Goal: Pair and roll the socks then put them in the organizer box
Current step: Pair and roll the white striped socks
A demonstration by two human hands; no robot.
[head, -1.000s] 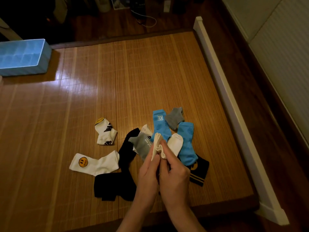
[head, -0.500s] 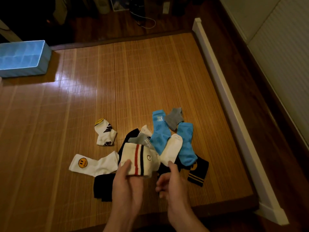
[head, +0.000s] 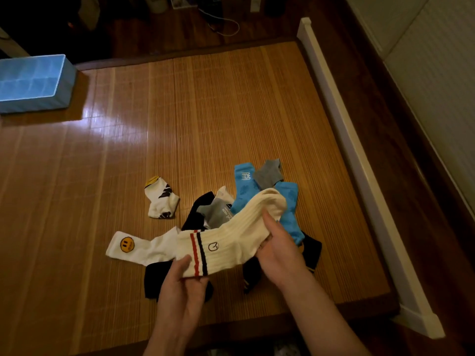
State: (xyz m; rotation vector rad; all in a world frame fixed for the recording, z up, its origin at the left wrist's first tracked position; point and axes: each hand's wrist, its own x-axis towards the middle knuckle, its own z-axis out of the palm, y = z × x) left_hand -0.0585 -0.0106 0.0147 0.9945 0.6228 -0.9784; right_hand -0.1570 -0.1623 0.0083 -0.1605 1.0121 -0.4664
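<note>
A cream ribbed sock (head: 231, 235) with red and navy stripes is stretched out above the sock pile. My left hand (head: 183, 291) pinches its striped cuff and my right hand (head: 279, 250) grips its foot end. Below lie two blue socks (head: 244, 188), grey socks (head: 268, 173), black socks (head: 154, 276), a white smiley-face sock (head: 133, 246) and a small white patterned sock (head: 160, 200). The blue organizer box (head: 30, 83) with several compartments stands at the far left.
Everything lies on a bamboo mat (head: 180, 111). A white rail (head: 359, 163) runs along its right side, with a wall beyond. A cable (head: 223, 24) lies on the dark floor at the far end.
The cream sock, bunched between both hands a second ago, is now unfolded and pulled out lengthwise. My left hand moved left to the cuff and my right hand moved right.
</note>
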